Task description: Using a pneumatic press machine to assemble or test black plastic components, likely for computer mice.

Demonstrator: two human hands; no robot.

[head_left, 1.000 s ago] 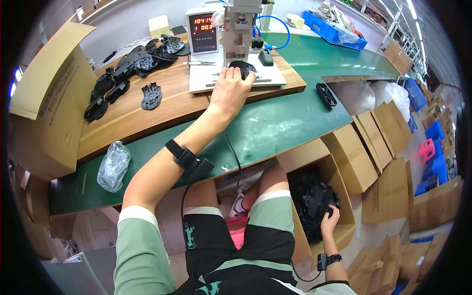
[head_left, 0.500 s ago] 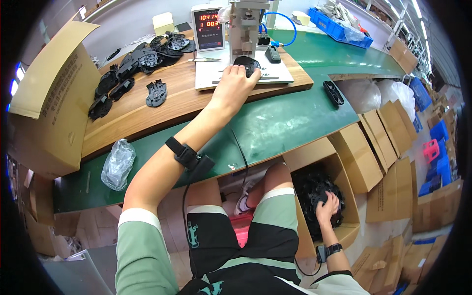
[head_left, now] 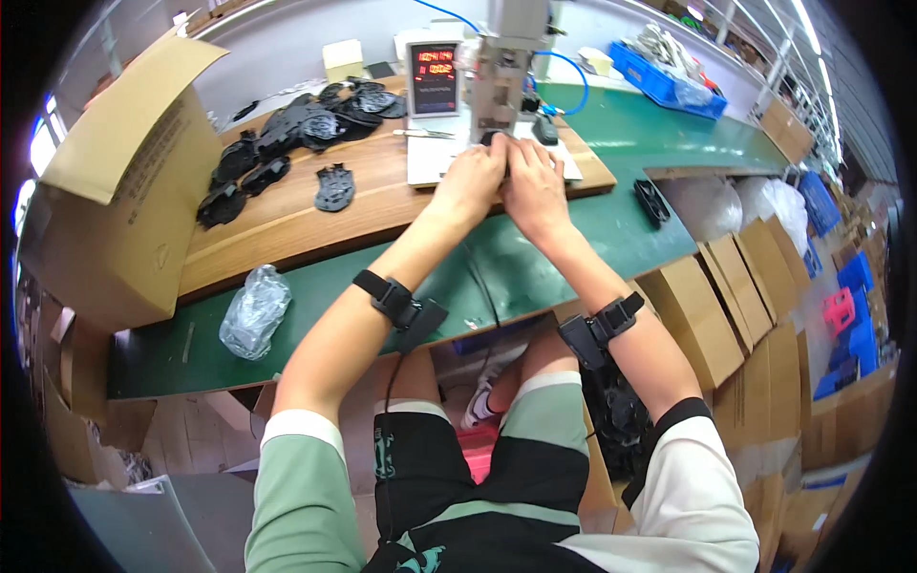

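Under the head of a press machine (head_left: 498,86), my left hand (head_left: 473,179) and right hand (head_left: 534,187) meet side by side. Their fingers close round a black mouse shell (head_left: 490,138), mostly covered by the hands; only a dark bit shows. The machine's white base plate (head_left: 423,167) lies beneath them, a tweezers-like metal tool (head_left: 425,133) on its left part. Left of the plate, a single black mouse base (head_left: 334,188) rests on the wooden board (head_left: 377,205). Behind it spreads a pile of black mouse parts (head_left: 306,126).
A counter box with red digits (head_left: 434,81) stands left of the press. An open carton (head_left: 105,220) is at the left, a clear plastic bag (head_left: 256,313) at the green table's front. Black parts (head_left: 621,415) fill a carton below my right arm. A black piece (head_left: 651,202) lies right.
My right hand has left the carton of black parts and come up to the press beside my left hand. The left hand stays at the shell; the view has shifted slightly.
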